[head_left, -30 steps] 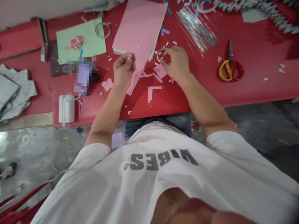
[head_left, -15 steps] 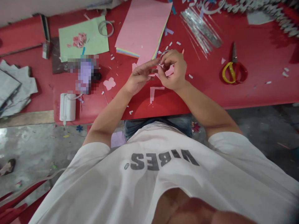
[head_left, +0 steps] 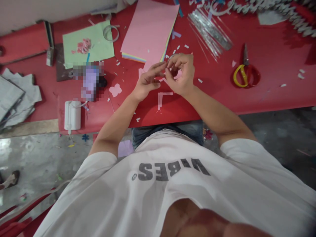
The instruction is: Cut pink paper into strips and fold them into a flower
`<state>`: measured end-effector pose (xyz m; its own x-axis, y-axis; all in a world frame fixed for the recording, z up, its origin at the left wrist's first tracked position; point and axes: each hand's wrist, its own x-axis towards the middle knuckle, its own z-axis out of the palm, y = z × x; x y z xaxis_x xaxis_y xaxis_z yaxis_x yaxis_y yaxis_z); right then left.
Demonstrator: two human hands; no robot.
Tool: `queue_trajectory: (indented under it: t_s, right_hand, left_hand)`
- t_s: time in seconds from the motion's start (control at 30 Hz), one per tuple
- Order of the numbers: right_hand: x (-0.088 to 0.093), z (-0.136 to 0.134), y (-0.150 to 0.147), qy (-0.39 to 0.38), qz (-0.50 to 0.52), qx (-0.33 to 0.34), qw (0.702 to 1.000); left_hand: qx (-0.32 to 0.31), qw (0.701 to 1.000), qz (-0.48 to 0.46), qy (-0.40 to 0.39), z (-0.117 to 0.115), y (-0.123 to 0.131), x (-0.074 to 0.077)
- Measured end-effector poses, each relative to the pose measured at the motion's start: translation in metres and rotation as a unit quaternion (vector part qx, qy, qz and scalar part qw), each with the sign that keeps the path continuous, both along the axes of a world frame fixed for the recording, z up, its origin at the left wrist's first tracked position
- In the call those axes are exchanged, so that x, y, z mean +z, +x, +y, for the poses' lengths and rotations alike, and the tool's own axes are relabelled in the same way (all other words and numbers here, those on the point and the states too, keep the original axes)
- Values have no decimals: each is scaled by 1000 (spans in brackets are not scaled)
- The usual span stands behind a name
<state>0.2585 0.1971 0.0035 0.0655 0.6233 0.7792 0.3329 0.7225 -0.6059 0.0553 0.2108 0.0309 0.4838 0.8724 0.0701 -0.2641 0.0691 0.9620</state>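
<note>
From the head view, I'm seeing the right hand [head_left: 180,74] pinching a thin strip loop [head_left: 171,58] in its curled fingers, the left hand [head_left: 147,82] held open just beside it. Squeezing too hard could crush the loop; a slip could lose it among the paper scraps [head_left: 199,80] on the red table [head_left: 271,93].

A narrow, translucent strip curled into a small ring [head_left: 170,57] sits at the top of the right hand [head_left: 179,74], pinched in its fingertips and mostly hidden by them. The left hand [head_left: 148,82] is beside it, its extended fingers almost meeting the right hand.
</note>
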Motion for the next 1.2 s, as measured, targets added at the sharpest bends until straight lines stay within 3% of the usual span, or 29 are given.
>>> queue_trajectory:
  t_s: [0.27, 0.5, 0.7, 1.0, 1.2]
  right_hand:
    - [8, -4, -4, 31, 24, -7, 999]
    - [-2, 1, -4, -9, 31, -19, 999]
    - [3, -2, -4, -17, 29, -23, 999]
    - [1, 0, -1, -2, 54, -17, 998]
    - [9, -2, -4, 57, 37, -31, 997]
  left_hand:
    - [7, 1000, -3, -3, -1, -1, 4]
    - [1, 995, 14, 101, 1, -3, 0]
    - [-17, 998, -4, 68, 3, -4, -2]
    - [-76, 992, 13, 104, 10, -5, -19]
    - [-65, 994, 14, 87, 4, -1, -11]
